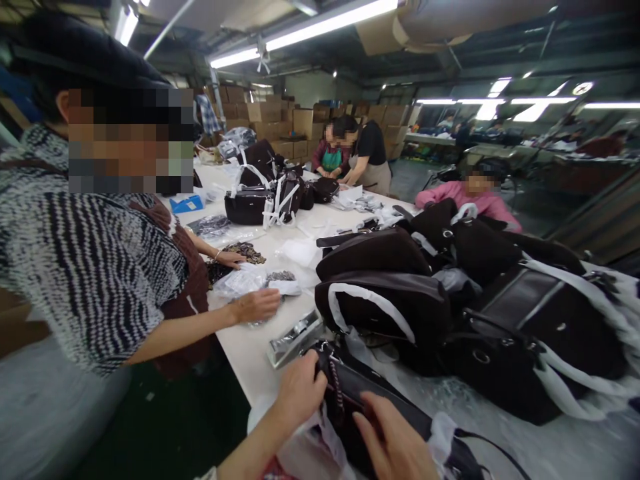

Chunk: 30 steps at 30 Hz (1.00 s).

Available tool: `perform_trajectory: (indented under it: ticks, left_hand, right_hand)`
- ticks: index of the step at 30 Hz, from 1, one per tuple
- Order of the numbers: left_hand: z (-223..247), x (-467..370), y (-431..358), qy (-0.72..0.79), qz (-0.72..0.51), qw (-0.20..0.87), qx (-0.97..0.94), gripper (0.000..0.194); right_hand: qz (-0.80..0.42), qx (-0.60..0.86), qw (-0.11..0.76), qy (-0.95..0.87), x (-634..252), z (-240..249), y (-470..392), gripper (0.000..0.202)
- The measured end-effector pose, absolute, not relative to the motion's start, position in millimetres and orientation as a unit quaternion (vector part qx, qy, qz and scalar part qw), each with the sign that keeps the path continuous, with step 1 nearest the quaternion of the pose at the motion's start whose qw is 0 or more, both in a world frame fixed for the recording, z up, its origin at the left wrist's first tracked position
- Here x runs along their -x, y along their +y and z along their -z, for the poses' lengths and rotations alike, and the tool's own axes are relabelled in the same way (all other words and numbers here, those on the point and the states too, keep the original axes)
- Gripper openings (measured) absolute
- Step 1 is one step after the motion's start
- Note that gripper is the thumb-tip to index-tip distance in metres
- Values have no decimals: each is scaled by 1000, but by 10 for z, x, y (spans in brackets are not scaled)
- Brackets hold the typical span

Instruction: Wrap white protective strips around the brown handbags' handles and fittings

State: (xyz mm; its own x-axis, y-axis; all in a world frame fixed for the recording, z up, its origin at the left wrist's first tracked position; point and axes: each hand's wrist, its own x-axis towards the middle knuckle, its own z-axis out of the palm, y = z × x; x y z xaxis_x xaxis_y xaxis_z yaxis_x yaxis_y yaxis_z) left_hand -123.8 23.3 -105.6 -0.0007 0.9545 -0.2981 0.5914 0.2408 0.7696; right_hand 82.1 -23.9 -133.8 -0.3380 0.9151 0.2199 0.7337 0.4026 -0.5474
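My left hand (pixel 299 390) grips the top edge of a black handbag (pixel 370 403) at the near edge of the white table (pixel 260 347), by its chain strap. On the same bag's flap, lower down, my right hand (pixel 395 443) presses with fingers spread. White wrapping paper (pixel 313 450) hangs under the bag. A silver foil packet (pixel 295 339) lies just beyond my left hand.
A pile of black handbags (pixel 480 313) with white-wrapped straps fills the table to the right. A person in a patterned top (pixel 95 260) stands at left, their hand (pixel 257 305) on plastic bags of small parts. More bags (pixel 265 193), other workers and cardboard boxes (pixel 280 120) lie farther back.
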Motion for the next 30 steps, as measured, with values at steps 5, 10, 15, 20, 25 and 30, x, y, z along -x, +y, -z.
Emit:
perform_trajectory:
  ticks: [5, 10, 15, 20, 25, 30]
  left_hand:
    - [833, 1418, 417, 566, -262, 598, -504, 23]
    - [669, 1700, 396, 427, -360, 724, -404, 51]
    - [534, 1934, 261, 273, -416, 821, -280, 41]
    - [351, 1958, 196, 220, -428, 838, -258, 33]
    - [259, 1865, 273, 254, -433, 822, -269, 34]
    - [384, 1849, 475, 452, -444, 678, -372, 37]
  right_hand:
    - [-102, 582, 106, -800, -262, 1351, -53, 12]
    - [-229, 622, 146, -734, -289, 1344, 99, 27]
    - [-369, 586, 198, -694, -443, 1225, 225, 27]
    - [-625, 393, 157, -656, -422, 648, -69, 38]
    - [-620, 338, 80, -704, -437, 148, -294, 23]
    - [-685, 397, 92, -604, -934, -332, 293, 29]
